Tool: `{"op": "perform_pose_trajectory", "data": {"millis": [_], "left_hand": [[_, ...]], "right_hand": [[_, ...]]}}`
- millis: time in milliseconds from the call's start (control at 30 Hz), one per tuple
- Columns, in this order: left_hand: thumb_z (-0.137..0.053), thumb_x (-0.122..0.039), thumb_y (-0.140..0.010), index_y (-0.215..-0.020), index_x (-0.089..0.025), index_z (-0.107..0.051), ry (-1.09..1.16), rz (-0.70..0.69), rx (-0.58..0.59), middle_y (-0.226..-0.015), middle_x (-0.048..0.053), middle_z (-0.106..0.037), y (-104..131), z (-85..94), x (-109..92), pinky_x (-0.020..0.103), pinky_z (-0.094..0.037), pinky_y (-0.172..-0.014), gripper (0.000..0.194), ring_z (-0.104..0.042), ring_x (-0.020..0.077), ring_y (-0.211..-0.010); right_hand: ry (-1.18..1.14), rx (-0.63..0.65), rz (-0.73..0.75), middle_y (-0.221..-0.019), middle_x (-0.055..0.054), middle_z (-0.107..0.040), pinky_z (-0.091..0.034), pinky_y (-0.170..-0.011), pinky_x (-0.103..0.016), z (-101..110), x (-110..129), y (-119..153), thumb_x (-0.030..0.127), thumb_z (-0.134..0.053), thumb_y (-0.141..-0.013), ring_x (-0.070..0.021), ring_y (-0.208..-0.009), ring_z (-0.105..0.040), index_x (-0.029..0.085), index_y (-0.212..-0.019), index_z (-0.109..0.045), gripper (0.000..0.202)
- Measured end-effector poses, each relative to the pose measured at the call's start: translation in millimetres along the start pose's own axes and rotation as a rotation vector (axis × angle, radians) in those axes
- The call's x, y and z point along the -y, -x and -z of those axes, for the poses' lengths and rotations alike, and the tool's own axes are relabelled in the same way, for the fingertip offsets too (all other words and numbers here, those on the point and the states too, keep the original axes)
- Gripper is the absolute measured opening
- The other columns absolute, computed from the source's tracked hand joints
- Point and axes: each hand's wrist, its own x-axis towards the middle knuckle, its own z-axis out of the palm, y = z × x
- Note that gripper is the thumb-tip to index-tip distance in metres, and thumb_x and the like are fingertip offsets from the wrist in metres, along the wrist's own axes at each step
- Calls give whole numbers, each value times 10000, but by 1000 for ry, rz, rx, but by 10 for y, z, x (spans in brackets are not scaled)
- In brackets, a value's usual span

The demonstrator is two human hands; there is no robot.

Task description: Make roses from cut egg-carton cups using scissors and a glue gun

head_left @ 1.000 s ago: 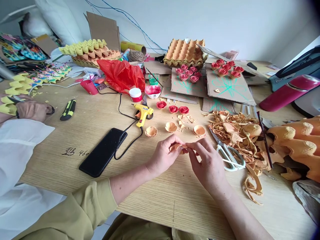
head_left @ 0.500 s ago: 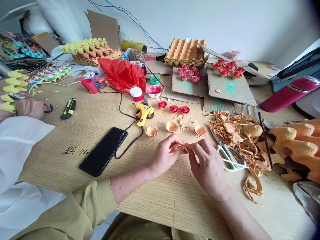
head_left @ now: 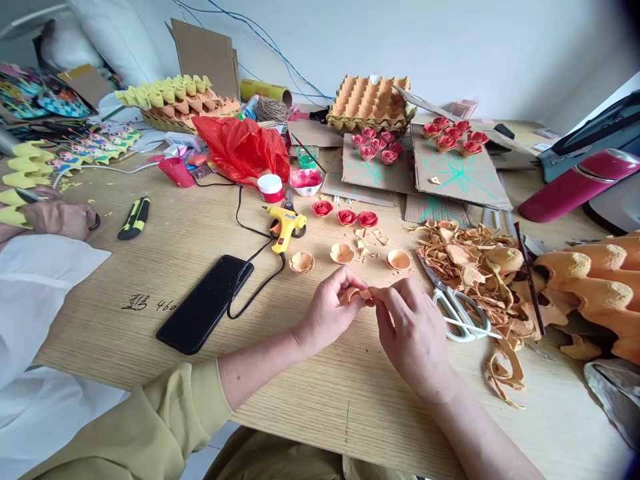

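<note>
Biggest first: wood-grain desk (head_left: 290, 400), spanning most of the view. Co-worker's white sleeve (head_left: 55, 267) at far left, that person's hand by yellow egg-tray pieces. Orange egg tray (head_left: 595, 267) at right edge, lumpy side up. Beside it, heap of orange scraps (head_left: 463, 257). Red plastic bag (head_left: 245, 147), crumpled, toward the back. Cardboard sheets (head_left: 375, 172) back right, green scribbles, clusters of red flowers on top. Pink bottle (head_left: 575, 187) tilted, right side.

My left grip (head_left: 327, 310) and right grip (head_left: 417, 330) meet front and centre, just above the desk. Both closed: left has thumb and fingers around the orange piece, right pinches its right end with the fingertips.

Black phone (head_left: 205, 303) left of my left forearm, cord across its corner. White-handled scissors (head_left: 463, 317) just right of my right grip, by the scraps. Yellow glue gun (head_left: 286, 227) beyond the phone. Three orange cups (head_left: 342, 253) in a loose row past my grips; three red blooms (head_left: 347, 218) behind those. Smallest: orange piece (head_left: 365, 294), curved, between my fingertips, partly hidden by them.
</note>
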Motion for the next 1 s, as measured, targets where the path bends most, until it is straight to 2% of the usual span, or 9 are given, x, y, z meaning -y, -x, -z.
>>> {"op": "perform_pose_trajectory", "data": {"millis": [267,467,633,800,900,967,1000], "left_hand": [[-651,-147,-871,-889,-162,-562,-53,-12,32,-828,5,-635,-7,28,-14,244,-555,-755,92,-658,117,-783],[-687,-146,-844,-1055,-187,-570,-170,-8,66,-1093,72,-658,7,112,15,291,-605,-800,244,-696,181,-958],[-587,-97,-885,-990,-183,-604,-372,-115,20,-966,43,-676,-22,193,21,260,-596,-729,137,-696,141,-818],[-580,-127,-904,-947,-186,-673,-614,-252,-77,-920,40,-675,-115,333,-112,208,-530,-629,118,-654,132,-790],[-626,-164,-880,-986,-184,-679,-644,-241,-178,-877,24,-717,-226,458,-249,209,-523,-629,120,-664,124,-736],[-651,-197,-866,-901,-172,-696,-712,-195,-217,-800,12,-721,-326,539,-333,209,-500,-591,62,-651,120,-669],[-653,-195,-860,-869,-167,-706,-741,-175,-201,-783,11,-724,-382,574,-367,213,-494,-586,61,-643,118,-644]], "right_hand": [[-15,10,-3,-828,-33,-586,-396,-610,-286,-10,-31,-3,151,-545,-976,-166,-693,-556,205,-1012,-676,146],[-2,0,-43,-908,-54,-624,-421,-609,-284,50,-95,-10,135,-541,-970,-165,-712,-592,191,-1001,-655,131],[-12,28,-36,-894,-49,-636,-448,-643,-299,33,-81,-8,158,-533,-981,-180,-735,-616,187,-1036,-660,141],[-64,66,-34,-908,-40,-641,-453,-622,-293,30,-61,13,190,-523,-996,-159,-697,-621,166,-1153,-628,191],[-103,65,-44,-910,-39,-640,-456,-624,-284,59,-72,21,186,-524,-997,-146,-693,-625,163,-1086,-631,141],[-111,51,-49,-898,-39,-635,-453,-623,-281,73,-84,18,183,-524,-997,-144,-689,-621,162,-1051,-633,123],[-114,45,-47,-895,-38,-633,-452,-624,-279,77,-90,15,177,-526,-995,-143,-690,-619,162,-1043,-633,118]]}}
